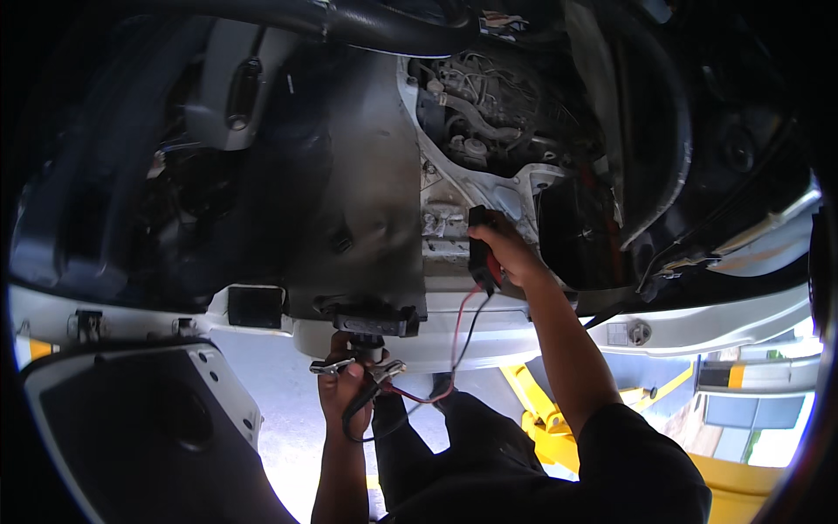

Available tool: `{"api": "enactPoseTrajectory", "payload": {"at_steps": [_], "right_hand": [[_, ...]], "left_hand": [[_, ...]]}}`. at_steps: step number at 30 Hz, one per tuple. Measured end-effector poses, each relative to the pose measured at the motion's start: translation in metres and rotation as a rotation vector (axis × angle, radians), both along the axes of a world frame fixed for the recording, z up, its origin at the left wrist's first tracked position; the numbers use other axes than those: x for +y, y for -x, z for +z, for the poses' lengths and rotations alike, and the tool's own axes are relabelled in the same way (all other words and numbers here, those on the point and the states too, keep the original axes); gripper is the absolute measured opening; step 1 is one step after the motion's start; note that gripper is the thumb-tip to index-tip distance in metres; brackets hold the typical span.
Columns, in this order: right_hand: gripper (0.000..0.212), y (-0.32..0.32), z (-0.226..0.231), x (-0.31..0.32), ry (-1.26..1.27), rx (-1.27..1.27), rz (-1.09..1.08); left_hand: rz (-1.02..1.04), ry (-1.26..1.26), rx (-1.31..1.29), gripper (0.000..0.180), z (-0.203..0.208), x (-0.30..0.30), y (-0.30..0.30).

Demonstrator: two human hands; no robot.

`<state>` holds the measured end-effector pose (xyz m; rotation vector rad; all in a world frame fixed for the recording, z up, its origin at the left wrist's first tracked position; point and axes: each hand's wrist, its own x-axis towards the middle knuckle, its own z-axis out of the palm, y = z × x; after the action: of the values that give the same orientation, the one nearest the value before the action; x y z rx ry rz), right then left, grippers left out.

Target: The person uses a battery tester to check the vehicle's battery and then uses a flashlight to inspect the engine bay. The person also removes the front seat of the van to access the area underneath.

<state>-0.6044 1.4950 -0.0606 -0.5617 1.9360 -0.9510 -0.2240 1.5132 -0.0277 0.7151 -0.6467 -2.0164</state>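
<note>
My right hand (508, 249) is closed around a handheld tester (478, 246), a narrow black box with red at its lower side, over the white metal sill. A red and a black lead (458, 327) hang from its lower end and loop across to my left hand (343, 384). There, two metal spring clamps (390, 370) lie at my closed fingers, their jaws pointing apart. Directly above that hand is a black bracket (367, 321) on the edge of a grey mat (375, 192). What my left fingers touch behind the clamps is partly hidden.
Beyond my right hand, an opening shows a dusty engine (480, 105) with hoses. A dark rectangular recess (572, 231) lies right of it. An open door (144, 428) stands at lower left. Yellow lift parts (546, 419) are on the lower right. A black steering wheel rim (393, 26) crosses the top.
</note>
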Motion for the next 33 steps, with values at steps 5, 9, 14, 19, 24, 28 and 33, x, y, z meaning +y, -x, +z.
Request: {"api": "enactPoseTrajectory", "payload": {"at_steps": [5,9,14,19,24,28,33], "right_hand": [[0.067,-0.080,0.092,0.059,0.257,-0.670,0.340],[0.054,-0.133,0.097,0.111,0.221,-1.247,0.520],[0.050,-0.171,0.098,0.197,-0.058,-1.392,0.851],[0.077,-0.203,0.122,0.268,-0.327,-1.437,1.400],[0.089,-0.238,0.149,0.336,-0.519,-1.402,1.461],[0.083,-0.267,0.116,0.407,-0.616,-1.421,1.481],[0.068,-0.325,0.095,0.524,-0.573,-1.420,1.536]], "left_hand": [[0.168,0.013,-0.206,0.059,0.016,0.054,-0.021],[0.402,-0.039,-0.418,0.039,0.043,0.144,-0.019],[0.774,-0.083,-0.447,0.026,0.064,0.246,-0.015],[0.925,-0.070,-0.674,0.021,0.058,0.335,-0.019],[0.980,-0.014,-0.678,0.029,0.058,0.413,-0.038],[0.839,-0.101,-0.606,0.026,0.058,0.491,-0.073],[0.757,-0.365,-0.463,0.028,0.050,0.624,-0.121]]}}
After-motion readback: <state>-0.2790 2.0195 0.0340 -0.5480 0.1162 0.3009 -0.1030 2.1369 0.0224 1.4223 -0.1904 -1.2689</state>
